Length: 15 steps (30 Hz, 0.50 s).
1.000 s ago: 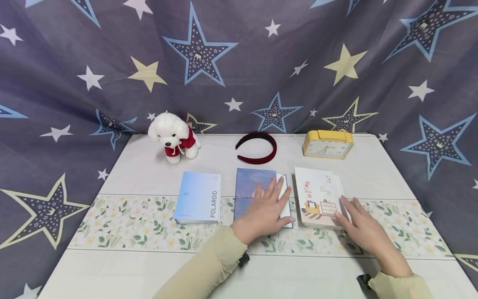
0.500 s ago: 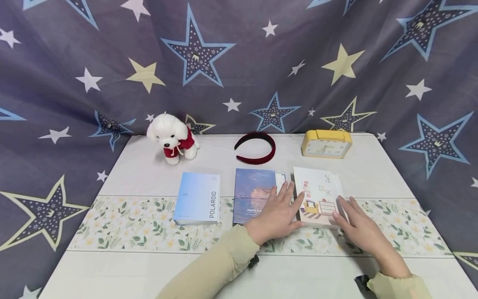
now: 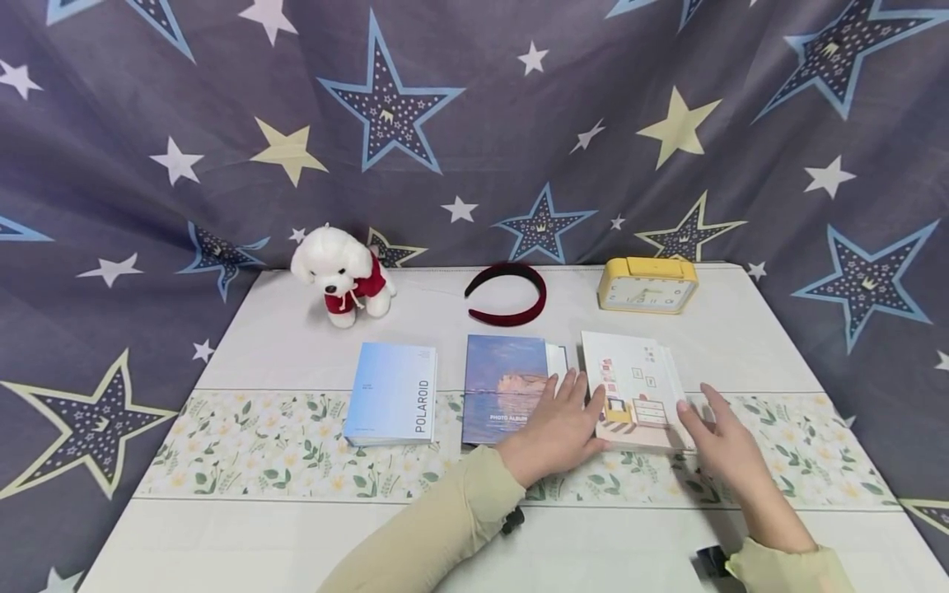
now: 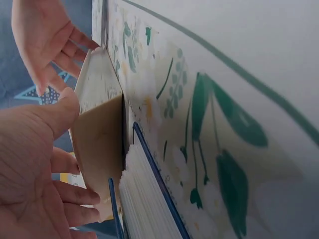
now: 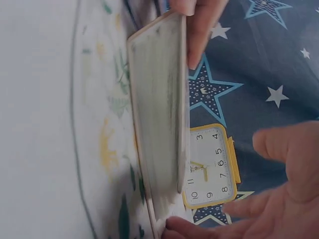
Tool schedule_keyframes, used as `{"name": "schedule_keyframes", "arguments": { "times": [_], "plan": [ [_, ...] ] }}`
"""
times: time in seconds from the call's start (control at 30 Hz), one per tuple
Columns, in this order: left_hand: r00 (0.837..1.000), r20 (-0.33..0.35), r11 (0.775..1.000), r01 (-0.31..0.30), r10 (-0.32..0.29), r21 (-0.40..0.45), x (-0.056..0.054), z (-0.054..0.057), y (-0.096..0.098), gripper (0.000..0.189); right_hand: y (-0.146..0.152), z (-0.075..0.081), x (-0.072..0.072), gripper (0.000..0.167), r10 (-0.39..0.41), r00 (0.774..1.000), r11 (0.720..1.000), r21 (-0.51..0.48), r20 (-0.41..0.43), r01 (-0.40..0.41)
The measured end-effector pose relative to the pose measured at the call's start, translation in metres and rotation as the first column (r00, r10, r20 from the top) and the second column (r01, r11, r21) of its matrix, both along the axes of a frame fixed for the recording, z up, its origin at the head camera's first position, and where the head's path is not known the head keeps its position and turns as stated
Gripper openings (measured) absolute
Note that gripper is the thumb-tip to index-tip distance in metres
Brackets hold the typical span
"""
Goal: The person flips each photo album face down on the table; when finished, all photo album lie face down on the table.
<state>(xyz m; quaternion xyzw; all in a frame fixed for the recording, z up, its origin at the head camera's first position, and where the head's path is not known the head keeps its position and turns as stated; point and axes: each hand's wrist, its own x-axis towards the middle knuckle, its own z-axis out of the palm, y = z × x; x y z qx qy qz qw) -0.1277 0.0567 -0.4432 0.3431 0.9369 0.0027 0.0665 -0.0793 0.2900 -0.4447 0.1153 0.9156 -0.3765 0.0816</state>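
Observation:
A white album-like book with a room drawing on its cover (image 3: 630,395) lies at the right of a row of three. My left hand (image 3: 559,424) rests at its left edge, fingers extended, partly covering the blue photo album (image 3: 504,387) beside it. In the left wrist view the left thumb touches the top edge of the white book's tan spine (image 4: 99,144). At the opposite side is my right hand (image 3: 730,453), thumb and fingers apart; in the right wrist view its fingertips (image 5: 179,226) are close to the book's corner, contact unclear.
A pale blue POLAROID album (image 3: 393,391) lies at the left of the row. Behind stand a white plush dog (image 3: 344,272) in red, a dark red headband (image 3: 537,305) and a yellow alarm clock (image 3: 648,288). A starry curtain (image 3: 474,123) hangs behind the table.
My left hand has slid right, off most of the blue album, to the white book's left edge. My right hand has shifted slightly right, its fingers drawing off the book's cover.

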Motion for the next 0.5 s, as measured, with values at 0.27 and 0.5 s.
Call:
{"name": "schedule_keyframes", "arguments": {
  "times": [0.27, 0.5],
  "plan": [
    [1.000, 0.012, 1.000, -0.001, 0.001, -0.010, 0.004, 0.001, 0.004, 0.072, 0.040, -0.069, -0.017, 0.096, -0.175, 0.984, 0.967, -0.191, -0.020, 0.168],
    [1.000, -0.017, 1.000, -0.010, 0.010, 0.000, 0.005, 0.002, 0.006, 0.072, 0.049, -0.073, -0.022, 0.093, -0.189, 0.981, 0.933, -0.303, 0.044, 0.193]
  ]
}}
